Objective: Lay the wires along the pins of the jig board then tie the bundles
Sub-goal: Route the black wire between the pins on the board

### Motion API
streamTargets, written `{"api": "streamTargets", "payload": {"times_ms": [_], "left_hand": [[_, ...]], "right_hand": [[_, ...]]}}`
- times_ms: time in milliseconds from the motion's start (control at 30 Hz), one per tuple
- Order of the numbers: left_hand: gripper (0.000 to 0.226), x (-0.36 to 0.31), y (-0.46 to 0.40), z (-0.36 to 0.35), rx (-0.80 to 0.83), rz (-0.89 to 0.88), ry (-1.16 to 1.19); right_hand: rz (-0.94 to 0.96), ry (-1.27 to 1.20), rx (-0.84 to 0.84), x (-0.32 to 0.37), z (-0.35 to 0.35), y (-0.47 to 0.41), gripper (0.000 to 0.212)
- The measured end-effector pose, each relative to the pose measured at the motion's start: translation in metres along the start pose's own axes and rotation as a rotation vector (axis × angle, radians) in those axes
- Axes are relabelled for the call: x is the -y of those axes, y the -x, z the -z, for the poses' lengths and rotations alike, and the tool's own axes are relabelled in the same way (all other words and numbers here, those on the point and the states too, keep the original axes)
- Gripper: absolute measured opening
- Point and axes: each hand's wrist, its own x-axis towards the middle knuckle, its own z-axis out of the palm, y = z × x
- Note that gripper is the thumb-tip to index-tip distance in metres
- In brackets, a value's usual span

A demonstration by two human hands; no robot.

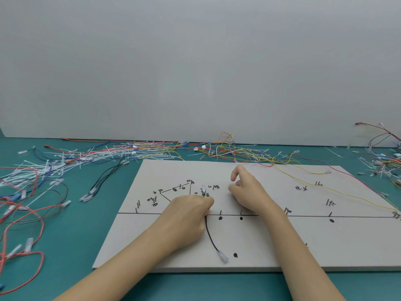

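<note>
Early stage: only one black wire [209,233] is on the jig board [282,242]; no bundles there, nothing tied. Left hand [188,216] fingers pinch the wire at the drawn baseline, near the pins [203,193]. Right hand [247,190] is empty, fingers loosely curled above the board. The wire's long axis runs near-far; its free connector [222,256] points at the near edge. Remaining wires and cable ties [91,158] are loose on the desk [65,246].
</note>
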Motion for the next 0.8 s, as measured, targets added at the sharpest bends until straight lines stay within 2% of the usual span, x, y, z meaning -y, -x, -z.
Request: {"api": "streamTargets", "payload": {"times_ms": [100, 167, 333, 433, 500, 600, 700, 800], "left_hand": [[0.019, 0.000, 0.001, 0.003, 0.006, 0.039, 0.045], [0.021, -0.004, 0.003, 0.005, -0.045, 0.075, 0.057], [0.030, 0.006, -0.001, 0.021, -0.361, 0.153, 0.244], [0.029, 0.042, -0.008, 0.029, -0.472, 0.341, 0.311], [0.023, 0.070, -0.008, 0.027, -0.470, 0.479, 0.313], [0.016, 0.108, -0.002, 0.020, -0.381, 0.607, 0.243], [0.022, 0.139, 0.003, 0.015, -0.326, 0.717, 0.119], [0.028, 0.160, 0.010, 0.012, -0.259, 0.813, 0.027]], "right_hand": [[-0.009, -0.003, -0.007, 0.000, -0.001, 0.000, 0.015], [-0.021, 0.016, 0.002, 0.000, -0.001, -0.001, 0.013], [-0.079, 0.120, -0.006, 0.005, -0.003, -0.003, 0.007], [-0.067, 0.212, -0.022, 0.008, -0.003, -0.004, 0.010], [-0.058, 0.247, -0.013, 0.010, -0.002, -0.005, 0.012], [-0.046, 0.285, -0.054, 0.008, -0.005, -0.004, 0.012], [-0.026, 0.331, -0.143, 0.006, -0.011, 0.000, 0.012], [-0.011, 0.312, -0.158, 0.004, -0.011, 0.001, 0.012]]}}
